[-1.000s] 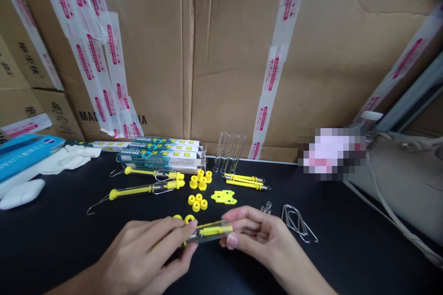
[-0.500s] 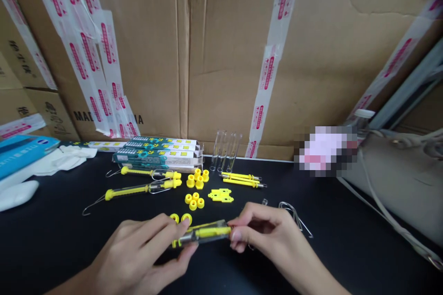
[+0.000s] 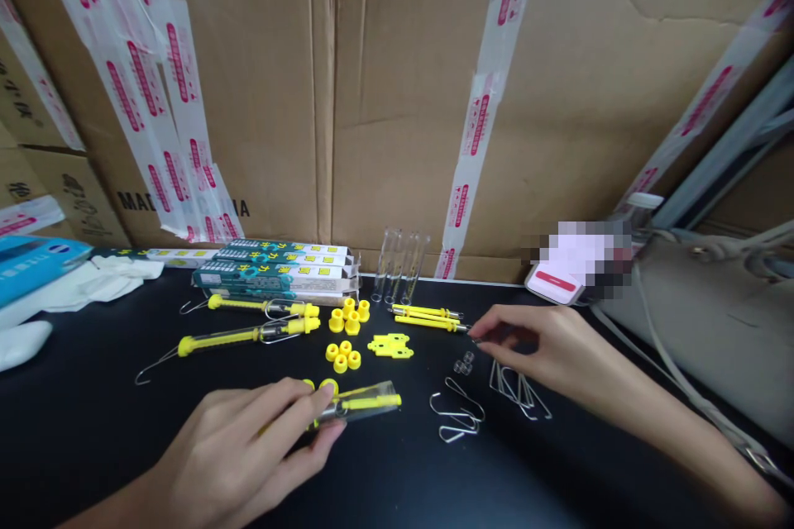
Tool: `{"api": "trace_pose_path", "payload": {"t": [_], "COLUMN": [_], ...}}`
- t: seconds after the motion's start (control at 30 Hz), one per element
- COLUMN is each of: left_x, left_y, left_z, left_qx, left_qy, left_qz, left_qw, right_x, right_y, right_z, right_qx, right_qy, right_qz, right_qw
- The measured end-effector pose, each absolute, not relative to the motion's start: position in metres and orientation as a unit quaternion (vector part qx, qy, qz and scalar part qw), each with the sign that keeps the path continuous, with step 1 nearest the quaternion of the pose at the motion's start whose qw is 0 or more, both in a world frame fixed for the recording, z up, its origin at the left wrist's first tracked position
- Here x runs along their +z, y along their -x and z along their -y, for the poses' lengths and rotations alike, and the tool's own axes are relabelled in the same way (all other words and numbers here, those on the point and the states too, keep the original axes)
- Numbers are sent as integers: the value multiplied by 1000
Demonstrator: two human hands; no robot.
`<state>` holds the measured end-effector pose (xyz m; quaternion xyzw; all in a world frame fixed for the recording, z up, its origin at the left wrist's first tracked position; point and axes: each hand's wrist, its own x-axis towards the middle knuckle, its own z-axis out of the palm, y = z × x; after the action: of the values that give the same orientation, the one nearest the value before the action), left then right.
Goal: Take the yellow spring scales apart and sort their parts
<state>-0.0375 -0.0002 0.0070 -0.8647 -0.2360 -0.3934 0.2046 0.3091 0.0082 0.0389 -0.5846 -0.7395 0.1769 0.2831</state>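
Observation:
My left hand is closed around a spring scale, a clear tube with a yellow rod and a metal spring part, tilted slightly up to the right. Thumb and index of my right hand pinch together at the metal tip of the lower of several yellow rods; what lies between the fingertips is too small to make out. Under that hand are bent wire loops and small clear rings. Wire hooks lie between the two hands. Yellow flat plates rest left of the rods.
Yellow caps and smaller yellow caps sit mid-table. Two assembled spring scales lie left, before stacked printed boxes. Clear tubes stand upright by a large cardboard box. A phone and grey bag are right.
My right hand has left the spring scale's right end and moved right and away to the yellow rods. The wire hooks and clear rings are now uncovered. My left hand keeps its hold.

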Motion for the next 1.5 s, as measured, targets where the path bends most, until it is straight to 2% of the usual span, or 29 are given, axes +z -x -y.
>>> {"api": "trace_pose_path", "payload": {"t": [0.23, 0.5, 0.7, 1.5], "left_x": [6, 7, 9, 5], "left_y": [39, 37, 35, 36], "left_z": [0, 2, 2, 2], "left_qx": [-381, -372, -375, -370], "left_qy": [871, 875, 874, 877], "left_qz": [239, 235, 236, 232], "left_qw": [197, 201, 201, 201], "right_x": [15, 16, 15, 10], "right_y": [-323, -314, -313, -315], "right_z": [-18, -21, -23, -22], "right_qx": [229, 265, 263, 230], "right_qy": [605, 620, 629, 663], "right_qz": [720, 711, 711, 699], "right_qw": [251, 201, 170, 140]}}
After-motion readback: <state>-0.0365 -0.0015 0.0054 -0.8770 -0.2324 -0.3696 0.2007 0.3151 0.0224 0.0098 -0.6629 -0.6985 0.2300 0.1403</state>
